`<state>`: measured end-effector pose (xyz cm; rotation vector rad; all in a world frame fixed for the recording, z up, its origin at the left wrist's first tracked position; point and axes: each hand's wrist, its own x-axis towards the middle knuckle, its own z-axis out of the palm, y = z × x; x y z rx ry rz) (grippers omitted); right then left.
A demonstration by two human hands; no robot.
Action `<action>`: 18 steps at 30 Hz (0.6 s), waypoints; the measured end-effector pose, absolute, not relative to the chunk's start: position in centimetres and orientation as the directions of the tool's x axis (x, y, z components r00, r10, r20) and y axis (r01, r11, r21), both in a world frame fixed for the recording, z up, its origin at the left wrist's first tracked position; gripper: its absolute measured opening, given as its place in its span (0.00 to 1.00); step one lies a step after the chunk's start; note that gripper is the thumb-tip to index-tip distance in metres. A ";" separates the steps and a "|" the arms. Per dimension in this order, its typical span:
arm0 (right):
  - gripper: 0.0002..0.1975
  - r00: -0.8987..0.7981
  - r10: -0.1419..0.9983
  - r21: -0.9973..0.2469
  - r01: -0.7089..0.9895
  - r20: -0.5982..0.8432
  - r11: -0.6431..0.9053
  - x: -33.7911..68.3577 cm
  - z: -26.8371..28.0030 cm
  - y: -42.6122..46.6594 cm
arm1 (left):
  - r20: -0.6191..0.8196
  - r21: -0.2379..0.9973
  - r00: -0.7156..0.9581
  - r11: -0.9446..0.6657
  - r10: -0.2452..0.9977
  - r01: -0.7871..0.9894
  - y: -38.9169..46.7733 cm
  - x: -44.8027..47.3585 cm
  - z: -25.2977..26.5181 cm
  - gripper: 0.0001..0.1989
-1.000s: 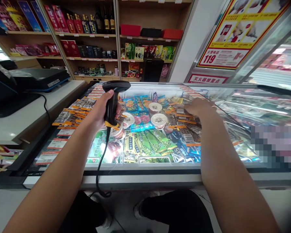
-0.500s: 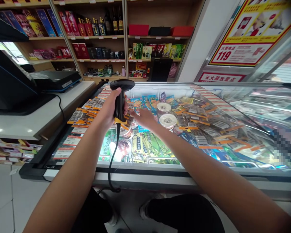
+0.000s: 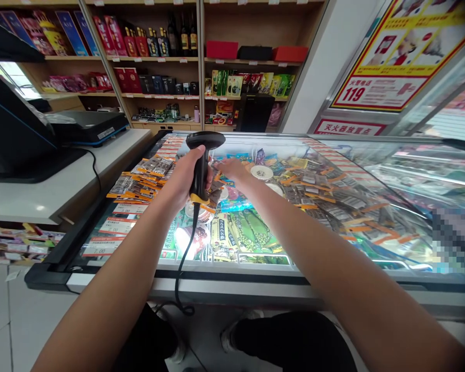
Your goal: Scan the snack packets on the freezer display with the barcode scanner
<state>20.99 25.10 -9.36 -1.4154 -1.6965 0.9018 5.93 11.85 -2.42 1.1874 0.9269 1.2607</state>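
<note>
My left hand [image 3: 186,173] is wrapped around the handle of a black and yellow barcode scanner [image 3: 200,178], held upright above the glass-topped freezer [image 3: 240,279], with its head on top and its cord hanging down. Just right of the scanner, my right hand [image 3: 234,169] is closed on a small dark packet [image 3: 217,195] with orange edges. The scanner and my fingers partly hide this packet. Similar orange-edged packets lie in a pile [image 3: 149,173] to the left and in a larger pile [image 3: 333,201] to the right.
Frozen goods, including white-lidded tubs [image 3: 261,172] and green bags [image 3: 251,227], fill the freezer. Price labels [image 3: 118,226] line its left side. A counter [image 3: 112,155] with a scale [image 3: 89,126] stands left. Stocked shelves [image 3: 158,60] rise behind.
My left hand and the scanner have shifted slightly right. My right hand has moved a little up and away, and the packet has moved slightly right.
</note>
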 end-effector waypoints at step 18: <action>0.09 0.023 0.995 -0.976 -0.199 -0.100 -0.093 30.8 -6.7 17.6 | 0.099 0.990 0.618 -0.138 0.780 0.015 10.9 7.7 -5.1 0.24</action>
